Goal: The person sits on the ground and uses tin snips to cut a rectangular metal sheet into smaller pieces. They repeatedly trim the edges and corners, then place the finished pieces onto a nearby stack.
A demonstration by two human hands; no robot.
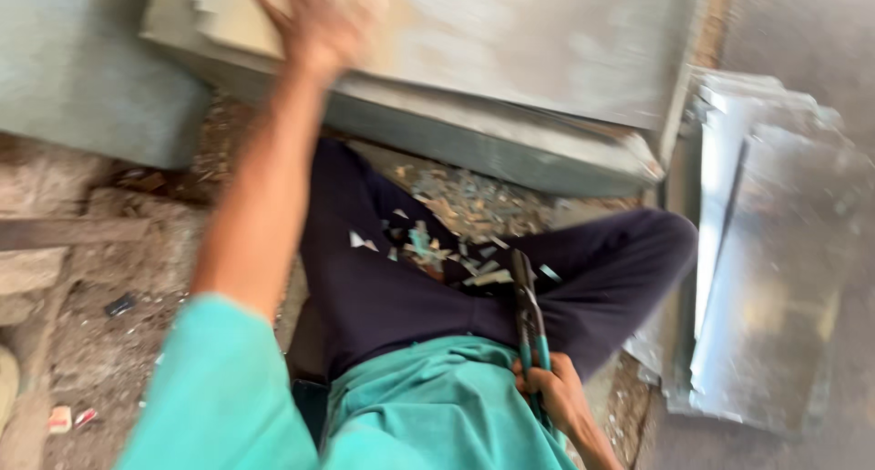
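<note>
My left hand is stretched out and blurred, resting on a small cut metal sheet that lies on a large stack of metal sheets in front of me. Whether the fingers grip the small sheet cannot be told. My right hand sits by my hip, shut on tin snips with teal handles; the dark blades point forward over my lap. Metal offcuts are scattered across my dark trousers and the ground between my legs.
Shiny cut metal sheets are piled on the floor to my right. To the left lie rough stone and dirt ground and a grey-green panel. I sit cross-legged on the floor.
</note>
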